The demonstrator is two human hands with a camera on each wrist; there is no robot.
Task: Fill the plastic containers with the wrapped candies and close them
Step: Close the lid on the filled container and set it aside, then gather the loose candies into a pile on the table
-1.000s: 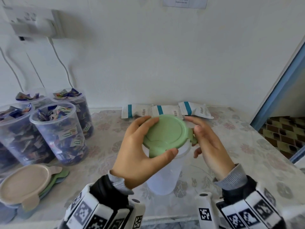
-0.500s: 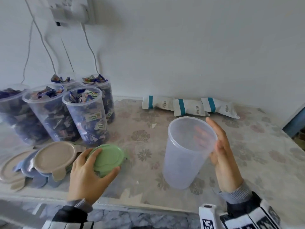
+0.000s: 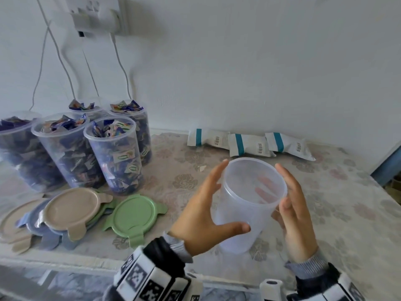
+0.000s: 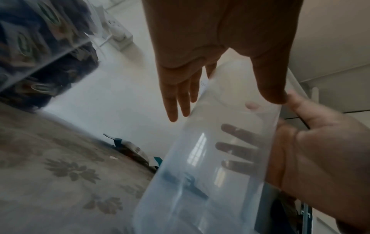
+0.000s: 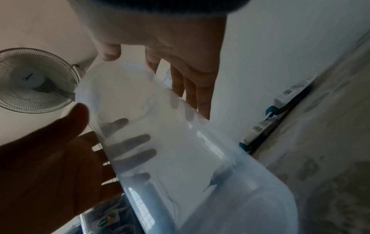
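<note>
The empty container (image 3: 249,205) stands on the table (image 3: 347,213), lidless. The left hand (image 3: 201,216) and right hand (image 3: 297,218) flank it with fingers straight and spread, thumbs at its near side. The green lid (image 3: 134,216) lies to its left.

An empty clear plastic container (image 3: 245,205) stands upright and lidless on the near right of the table. Five like containers (image 3: 115,155), packed with wrapped candies (image 3: 110,130), stand open at far left. Near them lie a green lid (image 3: 134,216) and a stack of beige and blue lids (image 3: 71,208).
</note>
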